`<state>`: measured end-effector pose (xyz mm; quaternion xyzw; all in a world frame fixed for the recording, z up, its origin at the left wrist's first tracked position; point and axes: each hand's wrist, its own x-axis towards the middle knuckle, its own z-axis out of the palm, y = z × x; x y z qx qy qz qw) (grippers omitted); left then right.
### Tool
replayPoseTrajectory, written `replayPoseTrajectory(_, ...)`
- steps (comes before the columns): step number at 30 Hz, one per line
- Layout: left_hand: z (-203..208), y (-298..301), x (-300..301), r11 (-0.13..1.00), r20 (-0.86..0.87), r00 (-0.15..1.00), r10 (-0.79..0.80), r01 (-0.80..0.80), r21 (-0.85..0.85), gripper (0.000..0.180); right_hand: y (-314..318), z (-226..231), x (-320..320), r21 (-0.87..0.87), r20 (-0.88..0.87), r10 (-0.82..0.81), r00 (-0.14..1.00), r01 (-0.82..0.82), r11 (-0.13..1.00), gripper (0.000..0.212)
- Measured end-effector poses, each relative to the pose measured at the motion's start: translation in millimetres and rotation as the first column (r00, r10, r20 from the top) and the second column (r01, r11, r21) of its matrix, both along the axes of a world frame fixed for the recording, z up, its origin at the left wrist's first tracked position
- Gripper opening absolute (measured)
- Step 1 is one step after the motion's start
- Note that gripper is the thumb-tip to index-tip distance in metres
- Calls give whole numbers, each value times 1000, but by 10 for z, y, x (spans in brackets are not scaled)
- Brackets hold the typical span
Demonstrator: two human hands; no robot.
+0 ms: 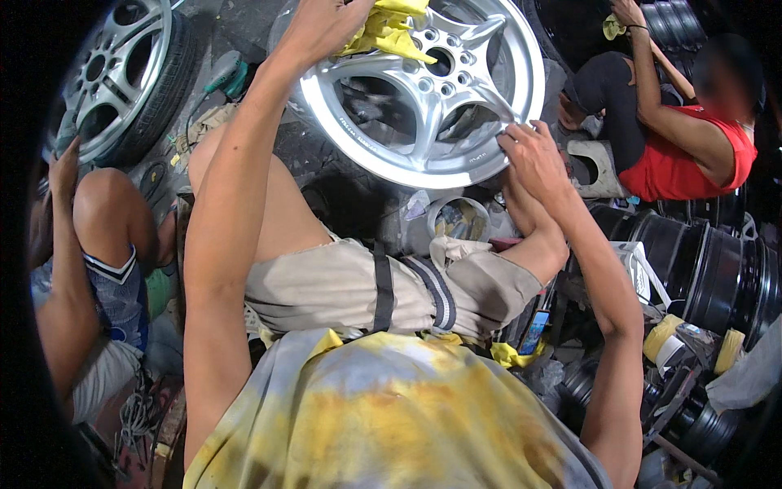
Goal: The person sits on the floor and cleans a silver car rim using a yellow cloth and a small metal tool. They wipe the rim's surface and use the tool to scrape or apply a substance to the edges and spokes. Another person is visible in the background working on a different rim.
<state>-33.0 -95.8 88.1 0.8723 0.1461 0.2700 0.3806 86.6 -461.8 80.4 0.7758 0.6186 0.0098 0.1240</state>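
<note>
A silver five-spoke alloy wheel point(423, 134) stands tilted in front of my knees, its face turned up toward me. At the upper left of the wheel, my left hand point(326, 26) is closed on a yellow cloth point(384, 33) that lies against the spokes near the hub. The cloth and the picture's top edge hide part of that hand's fingers. My right hand point(533, 156) grips the wheel's lower right edge, its fingers curled over the lip and the thumb side hidden.
A co-worker in a red top point(684, 155) sits at the right, holding a small yellow cloth point(612, 27). Another person's hand point(63, 167) is by a silver wheel with a tyre point(122, 73) at the left. A green power tool point(228, 73), white bucket point(458, 213) and dark stacked rims point(692, 261) surround me.
</note>
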Motion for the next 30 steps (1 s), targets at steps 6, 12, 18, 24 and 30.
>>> replayPoseTrajectory(6,-126,83,46,999,88,996,29,-28,-16,35,9,-68,-222,58,-341,-11,940,33,998,16)
replayPoseTrajectory(12,-53,12,27,997,39,999,15,-11,-83,35,-76,-228,-297,95,-231,55,971,-33,995,23)
replayPoseTrajectory(18,-34,70,-27,1000,-33,999,-6,5,-28,35,-158,36,-97,176,-109,-65,992,83,981,31)
replayPoseTrajectory(24,-104,65,21,998,126,991,-53,49,32,37,-195,-207,-234,98,-225,-18,974,42,994,35)
replayPoseTrajectory(30,-270,43,115,982,91,995,-36,18,188,35,204,-290,118,-160,25,40,999,-35,987,24)
